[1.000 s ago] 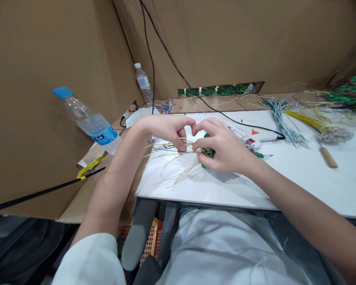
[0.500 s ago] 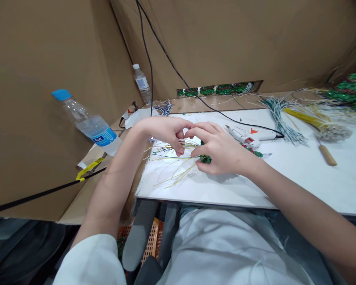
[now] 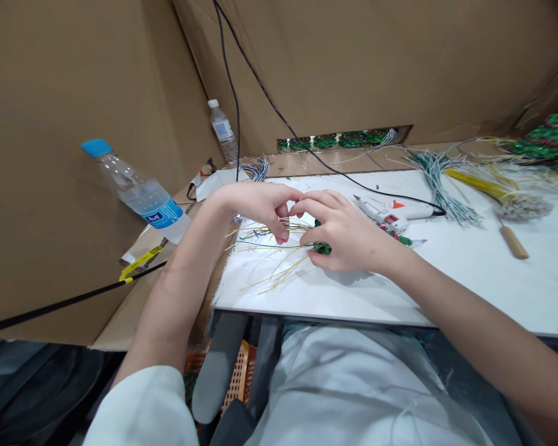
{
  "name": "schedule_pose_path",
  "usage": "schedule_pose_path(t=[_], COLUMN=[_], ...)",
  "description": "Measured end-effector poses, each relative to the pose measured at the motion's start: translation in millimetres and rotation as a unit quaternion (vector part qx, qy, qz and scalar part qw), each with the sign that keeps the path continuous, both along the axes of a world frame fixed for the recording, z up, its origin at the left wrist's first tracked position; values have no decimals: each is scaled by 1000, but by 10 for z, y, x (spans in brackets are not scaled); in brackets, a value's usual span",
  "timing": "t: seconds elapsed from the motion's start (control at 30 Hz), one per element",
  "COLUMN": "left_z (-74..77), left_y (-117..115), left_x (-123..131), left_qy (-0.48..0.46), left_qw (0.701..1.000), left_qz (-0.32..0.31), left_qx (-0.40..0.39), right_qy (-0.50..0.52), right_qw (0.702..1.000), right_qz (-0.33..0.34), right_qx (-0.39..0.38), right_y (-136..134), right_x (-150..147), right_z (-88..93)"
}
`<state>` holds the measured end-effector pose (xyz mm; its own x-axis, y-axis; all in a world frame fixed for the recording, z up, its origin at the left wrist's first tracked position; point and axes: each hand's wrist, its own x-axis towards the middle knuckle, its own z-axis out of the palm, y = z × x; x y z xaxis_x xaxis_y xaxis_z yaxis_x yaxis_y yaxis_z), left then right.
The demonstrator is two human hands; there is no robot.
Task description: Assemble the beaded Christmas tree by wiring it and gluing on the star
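Pinching seems to be the whole story at this counter [image 3: 446, 285]: the left hand [image 3: 260, 207] has its fingers curled under, and its grip is pressed together on a few of the thin wires [image 3: 270, 272], right where thumb and fingertips meet. The right hand [image 3: 348, 238] sits just beside it, fingertips almost touching the left's, and its grip is closed on a small green piece [image 3: 324, 248] that pokes out below the thumb. The wires are yellow, green and blue-ish, and they fan out to the left and toward the near edge of the white counter, lying loose on it, with their other ends gathered between the two hands. I can't tell how the wires join the green piece, since the fingers cover that bit. Just right of the right hand there's a white glue gun [image 3: 385, 217] lying on the counter with a black cord [image 3: 279, 111] running off up the cardboard wall [image 3: 353, 62]. Farther right is a bundle of white and green wires [image 3: 439, 179], a yellow bundle [image 3: 474, 183] next to it, and a tool with a wooden handle [image 3: 514, 241]. Off the left edge a water bottle [image 3: 139, 195] with a blue cap leans against the cardboard, and a smaller bottle [image 3: 223, 130] stands in the far corner.
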<state>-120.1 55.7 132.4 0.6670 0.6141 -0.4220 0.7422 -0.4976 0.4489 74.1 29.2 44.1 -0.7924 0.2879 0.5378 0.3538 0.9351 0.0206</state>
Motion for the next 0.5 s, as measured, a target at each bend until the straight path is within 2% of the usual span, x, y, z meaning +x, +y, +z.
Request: schedule_pose_path(t=[0.23,0.5], left_z=[-24,-57], left_y=[12,20], left_x=[-16,-29], left_qy=[-26,-44], left_qw=[999,998], left_qz=[7,17], left_qx=[-37,-39], right_qy=[20,37], right_qw=[999,994], right_qz=[9,46], right_qx=[32,93], right_y=[14,-88], right_x=[-17,-45], right_z=[-28,-17])
